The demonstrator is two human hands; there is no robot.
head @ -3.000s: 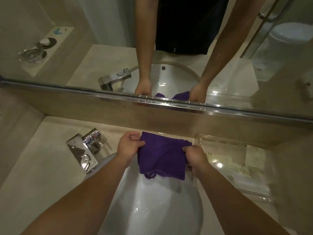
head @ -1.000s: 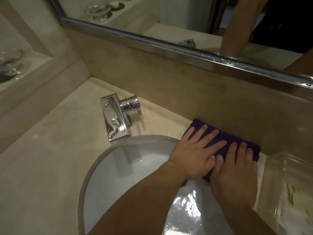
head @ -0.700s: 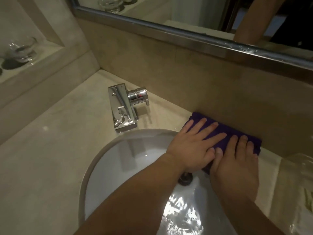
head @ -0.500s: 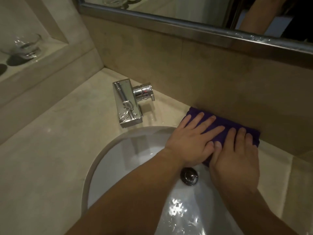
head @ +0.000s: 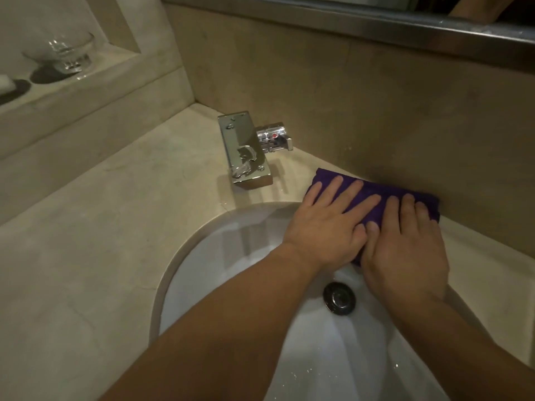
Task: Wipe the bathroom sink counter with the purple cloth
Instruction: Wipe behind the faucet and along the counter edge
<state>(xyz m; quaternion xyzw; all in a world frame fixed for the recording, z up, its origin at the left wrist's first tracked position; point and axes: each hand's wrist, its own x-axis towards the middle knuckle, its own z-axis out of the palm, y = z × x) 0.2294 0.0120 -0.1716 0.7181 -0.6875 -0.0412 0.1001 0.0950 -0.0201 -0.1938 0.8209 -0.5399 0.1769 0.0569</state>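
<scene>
The purple cloth point(head: 385, 189) lies folded on the narrow strip of beige counter point(head: 101, 227) behind the white sink basin point(head: 231, 256), against the back wall. My left hand point(head: 327, 227) presses flat on its left part, fingers spread. My right hand point(head: 405, 250) presses flat on its right part, beside the left hand and touching it. Both hands cover most of the cloth, and its near edge hangs over the basin rim.
A chrome faucet point(head: 246, 149) stands just left of the cloth, about a hand's width away. The drain point(head: 339, 298) sits below my hands in the wet basin. A glass dish point(head: 62, 52) rests on the raised ledge at the left. The mirror frame point(head: 376, 21) runs along the top.
Three seconds ago I held the cloth up over the basin; since then both hands have pressed it onto the counter and slid it slightly left toward the faucet. The view has shifted down and right.
</scene>
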